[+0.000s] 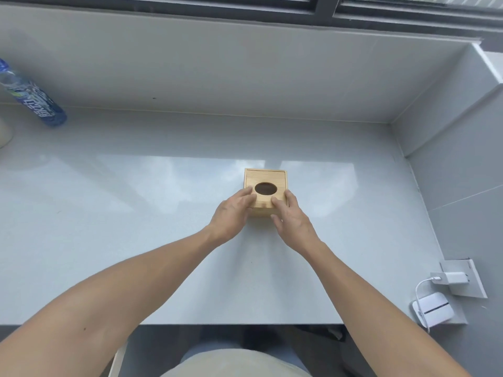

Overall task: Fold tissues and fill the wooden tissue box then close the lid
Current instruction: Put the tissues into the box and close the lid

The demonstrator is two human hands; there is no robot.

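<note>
Unreadable white lettering, blue bottle (pixel 35 100)

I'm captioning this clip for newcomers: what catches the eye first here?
The wooden tissue box at the middle of the pale countertop, lid on, dark oval opening up, with the left hand and right hand on its near edge. Then the blue bottle, far left.

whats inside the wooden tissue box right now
Through the oval opening in the lid of the wooden tissue box only dark shadow shows, no tissue poking out. The lid covers the rest, so the contents cannot be told. The left hand and right hand rest on its near corners.
</note>
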